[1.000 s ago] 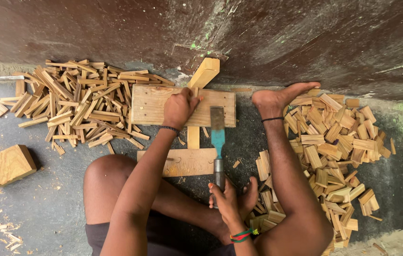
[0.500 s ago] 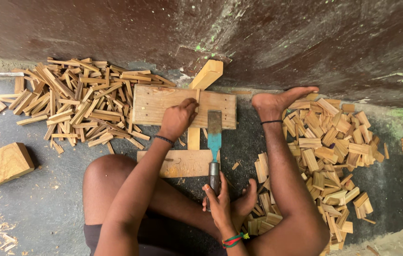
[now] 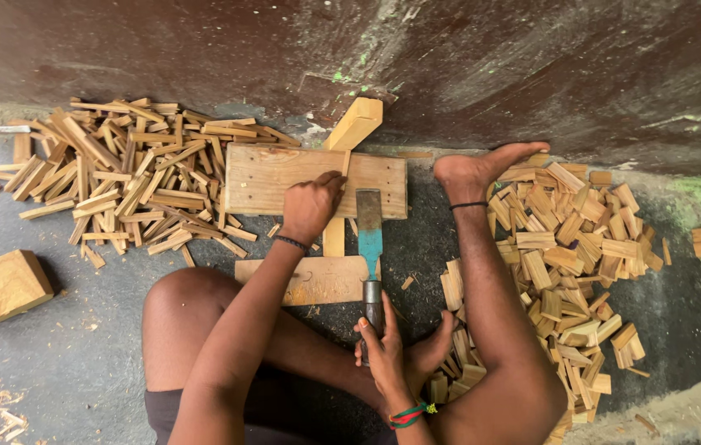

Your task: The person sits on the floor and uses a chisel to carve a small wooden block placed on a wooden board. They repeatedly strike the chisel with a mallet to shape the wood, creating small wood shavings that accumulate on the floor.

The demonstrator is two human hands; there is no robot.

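I sit on the floor with a flat wooden board (image 3: 268, 181) in front of me. My left hand (image 3: 309, 208) rests on the board, fingertips against a narrow wood strip (image 3: 334, 237) that runs toward me. My right hand (image 3: 383, 350) grips the metal handle of a broad-bladed chisel (image 3: 369, 239) with a teal shank. Its blade lies on the board just right of my left hand. A second flat plank (image 3: 317, 280) lies under the tool's shank. My bare foot (image 3: 474, 169) presses near the board's right end.
A pile of split wood sticks (image 3: 120, 181) lies on the left and another pile (image 3: 565, 255) on the right. A thick block (image 3: 355, 124) leans against the dark wall (image 3: 449, 66). Another block (image 3: 0, 288) sits far left, with shavings nearby.
My left hand has slid a little toward me on the board. The chisel and my right hand have barely shifted.
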